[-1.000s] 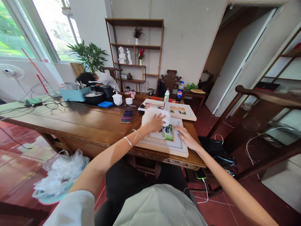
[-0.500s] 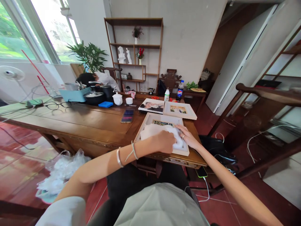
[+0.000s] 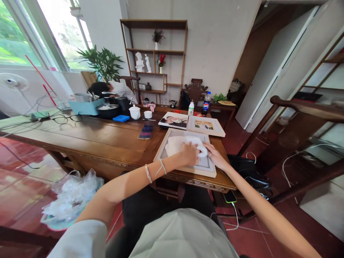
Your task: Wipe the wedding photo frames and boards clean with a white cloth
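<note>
A pale wooden picture frame (image 3: 201,172) lies flat at the table's near right corner. Bunched on its face is a white cloth (image 3: 176,143), which hides most of the picture inside. My left hand (image 3: 189,154) is closed on the cloth, fingers bent and pressing it against the frame. At the frame's right side, my right hand (image 3: 216,157) lies with its fingers stretched over the border, their tips close to the cloth. Just beyond are a second framed picture (image 3: 204,125) and a photo panel (image 3: 173,120) showing dark and white clothing.
A phone (image 3: 145,132) lies left of the frame. Farther back stand a white lidded pot (image 3: 134,112), a blue box (image 3: 120,118), a white bottle (image 3: 191,108) and a cola bottle (image 3: 206,104). A wooden chair (image 3: 292,125) is close on my right; a person (image 3: 120,89) leans behind the table.
My left hand has shifted slightly right and away from me, with its fingers now more visible. The cloth has bunched differently and moved up over the picture. My right hand stays nearly in place.
</note>
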`<state>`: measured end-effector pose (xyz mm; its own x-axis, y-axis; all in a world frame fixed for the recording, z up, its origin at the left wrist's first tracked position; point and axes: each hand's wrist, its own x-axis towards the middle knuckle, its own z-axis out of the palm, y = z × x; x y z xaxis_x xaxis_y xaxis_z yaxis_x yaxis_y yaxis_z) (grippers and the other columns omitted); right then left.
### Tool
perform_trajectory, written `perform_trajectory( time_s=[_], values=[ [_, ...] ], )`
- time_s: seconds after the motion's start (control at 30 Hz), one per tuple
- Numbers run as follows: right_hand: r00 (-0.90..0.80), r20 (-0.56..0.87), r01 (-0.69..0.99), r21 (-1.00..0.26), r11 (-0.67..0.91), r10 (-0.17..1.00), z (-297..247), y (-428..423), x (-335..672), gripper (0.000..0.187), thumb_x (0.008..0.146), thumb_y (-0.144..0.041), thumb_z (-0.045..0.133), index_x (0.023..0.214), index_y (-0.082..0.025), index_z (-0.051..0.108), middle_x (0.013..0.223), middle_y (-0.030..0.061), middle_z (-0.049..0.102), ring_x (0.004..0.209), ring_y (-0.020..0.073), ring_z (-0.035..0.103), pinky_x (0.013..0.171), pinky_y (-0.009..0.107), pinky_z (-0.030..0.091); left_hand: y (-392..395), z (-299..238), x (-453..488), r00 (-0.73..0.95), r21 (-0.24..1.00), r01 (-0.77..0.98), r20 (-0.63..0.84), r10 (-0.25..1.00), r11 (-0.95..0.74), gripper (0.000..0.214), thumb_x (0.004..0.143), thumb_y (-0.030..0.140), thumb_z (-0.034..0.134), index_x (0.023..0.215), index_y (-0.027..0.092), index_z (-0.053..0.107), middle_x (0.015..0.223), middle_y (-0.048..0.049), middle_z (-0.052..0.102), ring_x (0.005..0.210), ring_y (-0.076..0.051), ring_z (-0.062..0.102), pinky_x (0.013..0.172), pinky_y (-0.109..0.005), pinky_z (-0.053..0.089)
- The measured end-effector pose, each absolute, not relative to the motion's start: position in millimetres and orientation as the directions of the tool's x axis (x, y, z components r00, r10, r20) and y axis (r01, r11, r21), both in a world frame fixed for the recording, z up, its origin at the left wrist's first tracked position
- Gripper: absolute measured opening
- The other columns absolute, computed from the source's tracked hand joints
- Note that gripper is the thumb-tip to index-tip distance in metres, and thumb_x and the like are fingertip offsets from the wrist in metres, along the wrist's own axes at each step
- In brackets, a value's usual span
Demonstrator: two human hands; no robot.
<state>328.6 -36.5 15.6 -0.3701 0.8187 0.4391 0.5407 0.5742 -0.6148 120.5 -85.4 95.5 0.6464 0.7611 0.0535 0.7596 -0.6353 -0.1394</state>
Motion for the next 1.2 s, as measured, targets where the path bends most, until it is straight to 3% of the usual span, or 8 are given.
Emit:
perform_trajectory(
  time_s=[0.27,0.43,0.5,0.67,0.8,0.93,1.1,1.2],
  values=[
    [-0.44,0.489,0.513,-0.551,0.658,0.753,13.9,-37.0,329.3,0.046,0.086,-0.032,0.049,0.131,-0.025,0.053,0.14,0.0093,0.049,0.136,0.0282,0.034,0.113,0.053,0.023,-17.4,103.9,135.4,0.621,-0.209,0.779,0.133,0.772,-0.591,0.044,0.079,0.021,0.06,0.123,0.021,0.056,0.145,-0.01,0.042,0.138,-0.034,0.027,0.11,-0.062,0.018],
    [-0.454,0.495,0.517,-0.531,0.672,0.741,17.5,-39.1,328.5,0.046,0.086,-0.03,0.046,0.132,-0.025,0.052,0.135,0.0088,0.052,0.131,0.0288,0.039,0.112,0.053,0.027,-4.9,105.5,147.1,0.775,-0.204,0.63,0.116,0.621,-0.749,0.044,0.08,0.008,0.053,0.122,0.021,0.056,0.149,-0.0075,0.037,0.14,-0.026,0.026,0.111,-0.05,0.026],
    [-0.45,0.488,0.519,-0.538,0.664,0.748,18.0,-39.2,328.6,0.046,0.086,-0.029,0.047,0.131,-0.025,0.053,0.135,0.0081,0.052,0.13,0.0288,0.04,0.112,0.053,0.027,-3.9,104.1,145.2,0.775,-0.2,0.629,0.087,0.625,-0.752,0.042,0.08,0.004,0.051,0.119,0.02,0.058,0.147,-0.0078,0.041,0.139,-0.025,0.029,0.11,-0.047,0.028],
    [-0.442,0.467,0.512,-0.569,0.643,0.766,18.3,-39.9,327.8,0.045,0.085,-0.027,0.047,0.129,-0.028,0.055,0.14,0.006,0.05,0.135,0.0281,0.034,0.114,0.054,0.022,-3.6,104.7,113.1,0.729,-0.212,0.679,0.083,0.679,-0.703,0.047,0.077,-0.008,0.044,0.115,0.016,0.06,0.142,-0.0102,0.047,0.136,-0.028,0.033,0.109,-0.058,0.026],
    [-0.416,0.452,0.52,-0.594,0.614,0.789,19.9,-42.5,325.4,0.045,0.085,-0.027,0.047,0.13,-0.029,0.055,0.141,0.0049,0.049,0.137,0.0272,0.032,0.115,0.054,0.022,0.4,109.8,66.4,0.637,-0.197,0.763,0.062,0.768,-0.616,0.043,0.077,-0.008,0.047,0.113,0.012,0.061,0.134,-0.0134,0.054,0.132,-0.031,0.038,0.106,-0.063,0.025],
    [-0.402,0.45,0.523,-0.602,0.603,0.798,21.3,-44.3,324.3,0.047,0.084,-0.025,0.049,0.13,-0.03,0.055,0.142,0.0038,0.048,0.138,0.0263,0.032,0.115,0.053,0.021,-1.8,115.1,27.2,0.544,-0.149,0.832,0.039,0.838,-0.534,0.041,0.079,-0.003,0.045,0.111,0.016,0.063,0.13,-0.0123,0.057,0.128,-0.031,0.044,0.105,-0.058,0.031],
    [-0.365,0.427,0.525,-0.639,0.562,0.827,21.9,-45.0,323.2,0.049,0.079,-0.022,0.051,0.128,-0.027,0.057,0.142,0.0056,0.047,0.138,0.0266,0.033,0.116,0.051,0.02,-43.5,115.2,20.6,0.567,-0.104,0.817,-0.034,0.823,-0.567,0.038,0.077,0.004,0.048,0.109,0.016,0.065,0.124,-0.0142,0.061,0.12,-0.029,0.054,0.097,-0.044,0.045],
    [-0.307,0.385,0.514,-0.702,0.492,0.87,25.7,-47.2,321.2,0.051,0.074,-0.019,0.052,0.124,-0.026,0.06,0.142,0.006,0.046,0.138,0.0263,0.033,0.115,0.048,0.021,-77.9,108.4,29.5,0.612,-0.094,0.786,-0.027,0.79,-0.612,0.033,0.084,0.016,0.049,0.115,0.018,0.062,0.131,-0.0151,0.056,0.123,-0.032,0.051,0.097,-0.051,0.043]
  ],
)
